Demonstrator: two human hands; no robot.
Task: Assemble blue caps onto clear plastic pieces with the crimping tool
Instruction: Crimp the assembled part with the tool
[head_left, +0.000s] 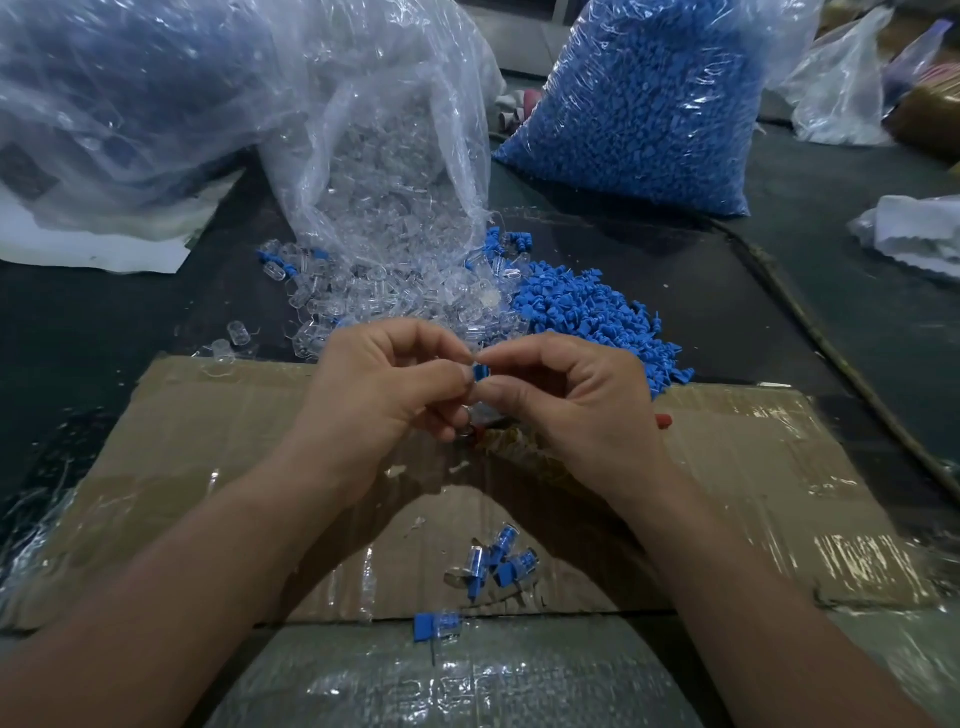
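Note:
My left hand (382, 387) and my right hand (566, 400) meet fingertip to fingertip above the cardboard sheet (218, 457). Between them sits a blue cap (482, 371), pinched by my right thumb and forefinger. My left fingers pinch a clear plastic piece against it; that piece is mostly hidden. A red-handled crimping tool (662, 420) lies under my right hand, mostly covered. Behind my hands spread a pile of clear pieces (363, 291) and a pile of blue caps (587, 306). Several assembled pieces (493, 564) lie on the cardboard near me, one more assembled piece (439, 621) at its front edge.
A torn clear bag (395, 156) spills the clear pieces. A full bag of blue caps (649, 104) stands at the back right. Another large plastic bag (119, 98) fills the back left. White crumpled plastic (914, 234) lies at the far right on the dark table.

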